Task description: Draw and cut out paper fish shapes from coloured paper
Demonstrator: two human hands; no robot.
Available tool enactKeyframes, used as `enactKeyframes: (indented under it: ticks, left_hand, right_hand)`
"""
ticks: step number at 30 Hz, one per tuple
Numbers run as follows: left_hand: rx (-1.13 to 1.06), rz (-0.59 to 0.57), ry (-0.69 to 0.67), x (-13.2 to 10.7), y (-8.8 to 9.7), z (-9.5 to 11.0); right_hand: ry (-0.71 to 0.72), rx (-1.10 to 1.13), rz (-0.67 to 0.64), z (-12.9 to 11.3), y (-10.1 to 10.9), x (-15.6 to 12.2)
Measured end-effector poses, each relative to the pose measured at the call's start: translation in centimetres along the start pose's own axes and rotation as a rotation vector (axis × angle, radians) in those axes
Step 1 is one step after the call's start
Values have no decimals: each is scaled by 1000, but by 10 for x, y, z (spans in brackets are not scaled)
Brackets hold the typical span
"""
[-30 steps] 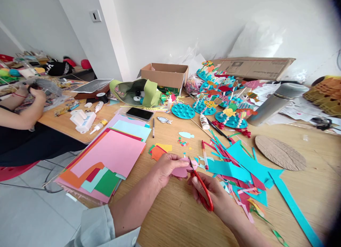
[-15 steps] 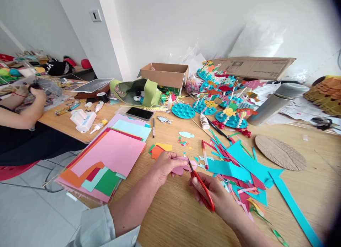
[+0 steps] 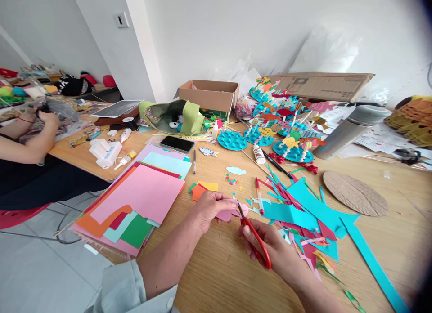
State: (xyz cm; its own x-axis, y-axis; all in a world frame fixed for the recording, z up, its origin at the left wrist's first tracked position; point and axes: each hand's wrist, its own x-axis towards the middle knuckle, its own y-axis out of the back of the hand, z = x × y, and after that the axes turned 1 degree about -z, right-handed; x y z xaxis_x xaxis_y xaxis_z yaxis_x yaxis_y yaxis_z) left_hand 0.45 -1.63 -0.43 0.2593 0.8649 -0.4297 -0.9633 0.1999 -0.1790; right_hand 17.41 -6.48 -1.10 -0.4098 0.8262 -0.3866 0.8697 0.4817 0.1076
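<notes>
Between left fingers (image 3: 226, 205): pink paper (image 3: 224, 215) | within right fingers (image 3: 249, 233): red scissors (image 3: 258, 239)

Pink paper (image 3: 224, 216), red-handled scissors (image 3: 255, 232), turquoise scraps (image 3: 312, 200)

Bag, box and bottle toward the back of the counter (image 3: 219, 268)
A dark-screened phone (image 3: 177, 144) lies in front of a slouching green bag (image 3: 193, 117), with a cardboard box (image 3: 209, 96) behind it. At the right, a grey bottle (image 3: 347, 134) stands beyond a brown cardboard oval (image 3: 355, 193). Leftward, a black spool (image 3: 129, 123) sits near a white plug block (image 3: 110, 154).
</notes>
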Motion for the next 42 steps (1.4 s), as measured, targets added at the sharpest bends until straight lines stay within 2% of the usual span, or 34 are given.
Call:
enactKeyframes:
  ticks: [21, 27, 30, 33, 37, 39, 42]
  left_hand:
    - [0, -16, -1, 2, 1, -1]
    - [-83, -183, 53, 2, 3, -1]
    - [-135, -224, 106, 4, 5, -4]
    - [-193, -171, 103, 8, 7, -9]
    - [-251, -68, 12, 12, 9, -13]
    - [-271, -59, -7, 12, 8, -12]
    - [-319, -80, 37, 9, 6, -9]
  right_hand:
    - [-4, -10, 24, 2, 1, 1]
    - [48, 4, 35, -1, 3, 1]
    - [82, 10, 57, -1, 3, 1]
    - [82, 6, 87, 0, 3, 1]
    - [61, 19, 92, 2, 3, 2]
    - [48, 38, 88, 2, 2, 2]
    - [39, 55, 91, 2, 2, 3]
